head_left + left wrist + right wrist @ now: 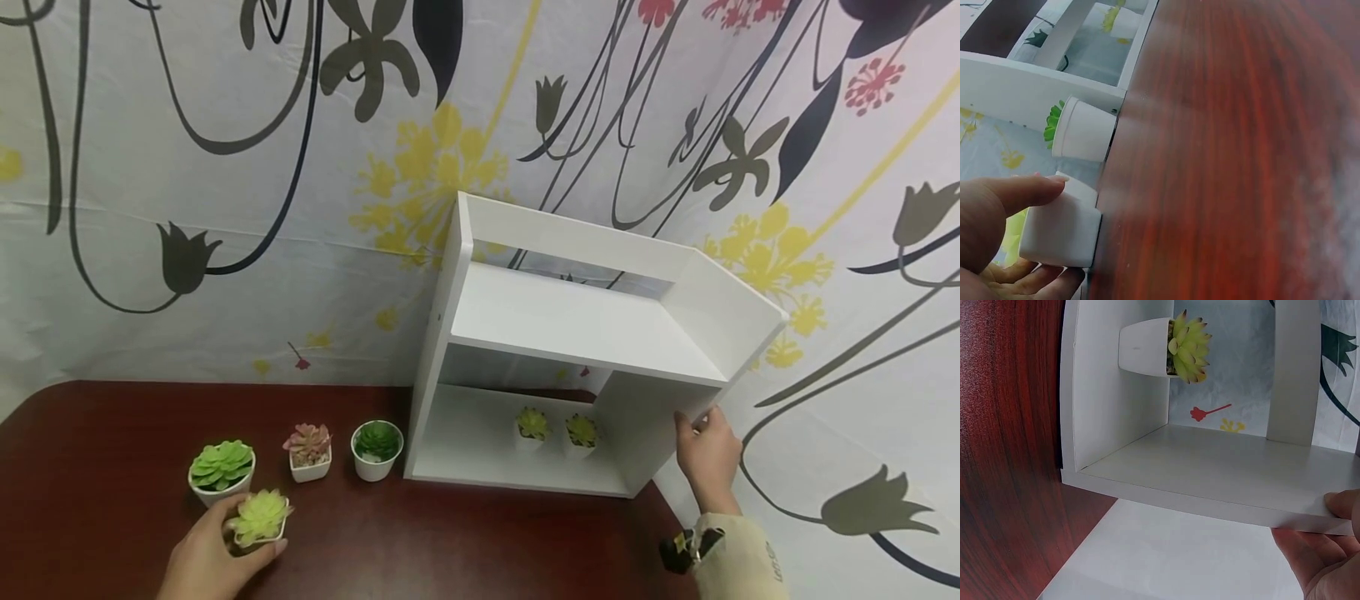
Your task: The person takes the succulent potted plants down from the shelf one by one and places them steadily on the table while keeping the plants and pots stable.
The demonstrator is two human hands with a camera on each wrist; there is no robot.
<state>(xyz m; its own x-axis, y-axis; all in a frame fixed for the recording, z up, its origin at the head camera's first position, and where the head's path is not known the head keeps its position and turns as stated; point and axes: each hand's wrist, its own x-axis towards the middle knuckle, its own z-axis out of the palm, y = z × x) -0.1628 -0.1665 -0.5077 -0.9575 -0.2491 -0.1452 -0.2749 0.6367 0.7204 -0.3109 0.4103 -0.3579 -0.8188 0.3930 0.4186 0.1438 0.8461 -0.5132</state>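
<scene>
My left hand (213,550) holds a square white pot (1060,232) with a yellow-green succulent (260,517), thumb on one side and fingers on the other. Whether the pot touches the table is hard to tell. At the right, my right hand (708,457) grips the side panel (1222,506) of a white two-tier shelf (585,321), thumb on the inner face and fingers outside. On the lower tier stand two small potted succulents (532,425) (581,433), side by side; the right wrist view shows one potted succulent (1144,349).
Left of the shelf, a row stands on the dark red table (360,550): a bright green succulent (222,467), a pink one (308,452) and a dark green one (377,442), all in white pots. A flower-printed curtain (300,208) hangs behind.
</scene>
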